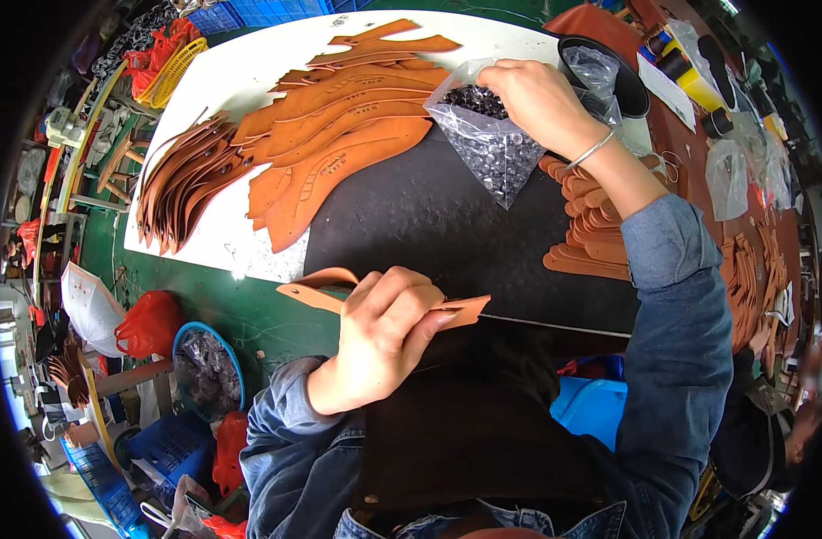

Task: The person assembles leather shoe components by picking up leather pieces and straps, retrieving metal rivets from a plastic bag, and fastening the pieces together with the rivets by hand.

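Note:
My left hand [381, 340] is closed round a tan leather strap [316, 292], held in front of my chest. Its far end is bent over in a loop with a small dark stud on it, and the other end [465, 312] sticks out past my thumb. My right hand [529, 97] reaches into the mouth of a clear plastic bag [492, 148] filled with small dark, shiny fasteners. Its fingers are bent together and the tips are hidden, so what they hold cannot be made out. The bag rests on a black mat [402, 234].
Flat tan leather pieces [357, 117] lie overlapped on the white tabletop [222, 81], beside a bundle of darker folded straps [191, 184]. Several short leather strips [590, 238] are stacked right of the bag. A black bowl [640, 94] stands behind my right wrist.

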A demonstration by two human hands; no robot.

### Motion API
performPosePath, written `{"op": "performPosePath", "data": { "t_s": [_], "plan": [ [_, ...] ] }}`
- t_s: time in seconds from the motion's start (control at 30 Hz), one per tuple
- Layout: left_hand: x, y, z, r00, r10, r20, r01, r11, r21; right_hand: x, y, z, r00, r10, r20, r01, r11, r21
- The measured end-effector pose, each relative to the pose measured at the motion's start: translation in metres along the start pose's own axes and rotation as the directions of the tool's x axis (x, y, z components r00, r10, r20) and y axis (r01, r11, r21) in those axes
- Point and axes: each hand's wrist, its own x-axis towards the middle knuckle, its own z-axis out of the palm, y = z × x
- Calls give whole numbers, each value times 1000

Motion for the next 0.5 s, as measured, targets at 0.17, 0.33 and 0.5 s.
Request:
{"op": "performPosePath", "data": {
  "t_s": [0.17,0.33,0.5],
  "plan": [
    [6,3,2,974,227,5,-222,947,233,4,4,9,1000,-11,-17,14,985,173],
    [10,-2,6,934,306,187,-332,934,129,14,-8,7,978,-26,207,60,985,-159],
    [16,-5,10,918,289,273,-316,947,60,18,-12,-6,901,33,432,25,992,-127]
  ]
}}
